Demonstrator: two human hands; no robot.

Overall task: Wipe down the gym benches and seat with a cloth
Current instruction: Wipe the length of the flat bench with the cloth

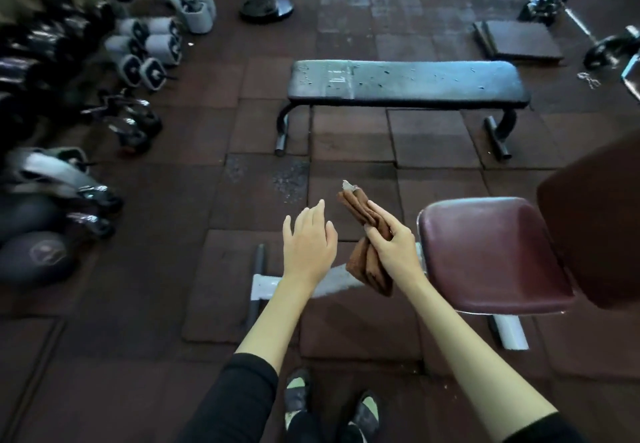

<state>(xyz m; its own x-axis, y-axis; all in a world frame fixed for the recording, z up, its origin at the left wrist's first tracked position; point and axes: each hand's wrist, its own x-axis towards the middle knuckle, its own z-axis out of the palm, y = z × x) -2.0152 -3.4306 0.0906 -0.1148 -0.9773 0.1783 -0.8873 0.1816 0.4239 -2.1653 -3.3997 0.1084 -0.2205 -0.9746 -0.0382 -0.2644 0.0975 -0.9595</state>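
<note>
- While the right hand point(391, 248) keeps a clenched grip on the folded cloth point(367, 241), the cloth hangs just left of the seat point(491, 252).
- Left hand point(308, 238), spread and empty, hovers left of the seat.
- Bench point(405, 84) stands beyond the seat.

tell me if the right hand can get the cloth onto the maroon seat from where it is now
Probably yes: the right hand holds the brown cloth just left of the maroon seat, with nothing between them. The left hand is open and off to the other side.

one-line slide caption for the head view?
Right hand grips folded brown cloth beside maroon padded seat; left hand open; black flat bench beyond.
</note>
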